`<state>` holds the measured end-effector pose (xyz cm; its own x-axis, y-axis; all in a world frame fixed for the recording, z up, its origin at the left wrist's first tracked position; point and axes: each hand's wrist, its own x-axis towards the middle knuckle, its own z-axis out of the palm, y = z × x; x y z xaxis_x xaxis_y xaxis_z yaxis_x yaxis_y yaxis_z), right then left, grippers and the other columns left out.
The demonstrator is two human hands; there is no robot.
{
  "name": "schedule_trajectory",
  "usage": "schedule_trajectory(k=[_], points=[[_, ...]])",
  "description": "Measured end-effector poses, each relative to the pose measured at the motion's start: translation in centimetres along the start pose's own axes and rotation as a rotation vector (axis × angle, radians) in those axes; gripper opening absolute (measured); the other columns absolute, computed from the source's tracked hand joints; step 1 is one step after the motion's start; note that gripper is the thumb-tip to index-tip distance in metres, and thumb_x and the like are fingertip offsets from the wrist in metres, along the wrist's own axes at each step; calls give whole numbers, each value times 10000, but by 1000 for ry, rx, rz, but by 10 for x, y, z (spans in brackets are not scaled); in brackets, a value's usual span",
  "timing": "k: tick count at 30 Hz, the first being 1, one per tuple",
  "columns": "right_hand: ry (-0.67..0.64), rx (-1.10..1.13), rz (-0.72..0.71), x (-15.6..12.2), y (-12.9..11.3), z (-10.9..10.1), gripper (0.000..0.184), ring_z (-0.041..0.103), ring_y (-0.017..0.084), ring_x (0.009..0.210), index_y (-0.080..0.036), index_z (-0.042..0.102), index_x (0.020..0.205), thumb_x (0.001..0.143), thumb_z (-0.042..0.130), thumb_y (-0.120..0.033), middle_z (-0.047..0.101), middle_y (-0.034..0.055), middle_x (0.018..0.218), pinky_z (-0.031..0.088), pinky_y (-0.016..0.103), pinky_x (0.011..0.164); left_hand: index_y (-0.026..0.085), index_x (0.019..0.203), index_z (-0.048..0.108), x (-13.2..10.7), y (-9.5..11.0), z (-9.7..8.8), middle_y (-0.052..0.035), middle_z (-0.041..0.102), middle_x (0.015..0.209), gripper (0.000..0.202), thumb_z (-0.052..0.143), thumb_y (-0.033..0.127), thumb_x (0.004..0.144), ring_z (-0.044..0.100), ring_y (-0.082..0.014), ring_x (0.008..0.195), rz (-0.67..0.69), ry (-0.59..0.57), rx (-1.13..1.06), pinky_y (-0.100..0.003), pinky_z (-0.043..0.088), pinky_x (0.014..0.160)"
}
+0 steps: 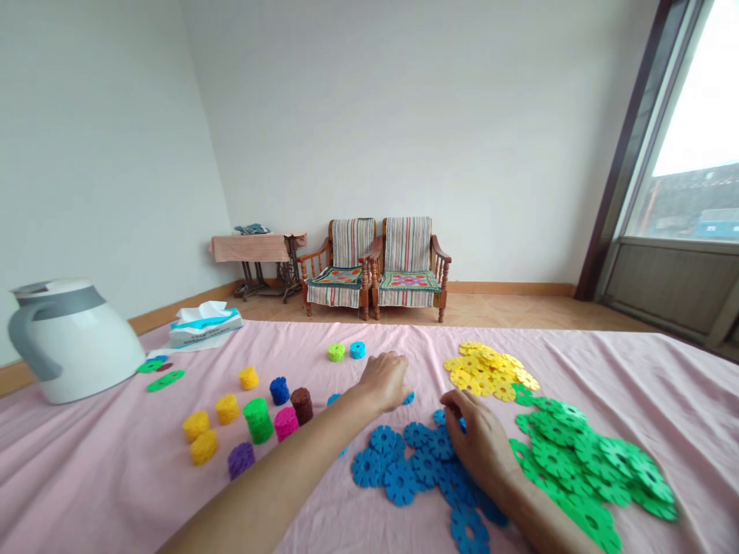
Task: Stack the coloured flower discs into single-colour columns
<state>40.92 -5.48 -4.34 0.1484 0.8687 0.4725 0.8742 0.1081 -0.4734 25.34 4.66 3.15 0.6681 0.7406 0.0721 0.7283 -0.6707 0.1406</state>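
My left hand [386, 382] is curled over the cloth at mid-table, its fingertips mostly hidden. A bit of a blue disc [409, 398] peeks out by its right edge; whether the fingers hold it I cannot tell. At the far edge of a loose pile of blue notched snowflake discs [400, 478], my right hand [482, 440] is bent, with a blue disc [462, 424] showing between thumb and fingers. More blue lies partly hidden behind my left forearm. Heaps of yellow discs [482, 371] and green discs [577, 454] flank my right hand.
Short stacks stand to the left: yellow [196, 425], green [258, 420], purple [241, 460], pink [285, 423], brown [301, 405]. Lime [336, 352] and light-blue [358, 350] stacks sit farther back. A white jug [86, 342] and tissue pack [205, 327] are at far left on the pink cloth [144, 477].
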Motion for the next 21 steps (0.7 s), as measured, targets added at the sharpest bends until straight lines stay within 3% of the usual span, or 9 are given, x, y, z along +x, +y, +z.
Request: schedule_trajectory(k=[3, 6, 12, 16, 21], points=[[-55, -53, 14, 8, 8, -5, 195, 604, 203, 810, -175, 638, 884, 816, 467, -239, 646, 62, 835, 441, 307, 734, 180, 1098, 566, -19, 1, 4, -68, 595, 1138, 280, 508, 138, 828, 533, -214, 1100, 5, 124, -85, -314, 398, 968], [-133, -92, 29, 19, 12, -10, 223, 600, 233, 849, -177, 686, 902, 740, 577, -284, 667, 80, 858, 430, 327, 761, 161, 1214, 485, -37, 9, 24, -71, 551, 1214, 433, 413, 49, 802, 497, -171, 1147, -37, 213, -160, -261, 371, 998], [-223, -39, 109, 33, 10, -8, 167, 585, 198, 705, -180, 702, 747, 593, 661, -228, 667, 53, 733, 386, 276, 625, 107, 1302, 416, -60, 19, 66, -137, 512, 1291, 558, 459, 56, 748, 442, -242, 1214, -164, 230, -242, -348, 345, 1037], [-226, 67, 152, 47, 10, 0, 100, 562, 144, 592, -180, 679, 663, 595, 609, -155, 646, 8, 606, 356, 231, 542, 90, 1344, 385, -68, 15, 70, -150, 475, 1339, 613, 517, 148, 748, 402, -274, 1244, -184, 192, -294, -385, 295, 1068], [-207, 251, 273, 72, 6, 20, 108, 576, 120, 540, -160, 680, 659, 671, 588, -216, 670, 7, 581, 391, 208, 511, 135, 1275, 463, -74, 13, 67, -117, 510, 1299, 519, 514, 240, 769, 409, -277, 1216, -173, 191, -308, -400, 300, 1044]])
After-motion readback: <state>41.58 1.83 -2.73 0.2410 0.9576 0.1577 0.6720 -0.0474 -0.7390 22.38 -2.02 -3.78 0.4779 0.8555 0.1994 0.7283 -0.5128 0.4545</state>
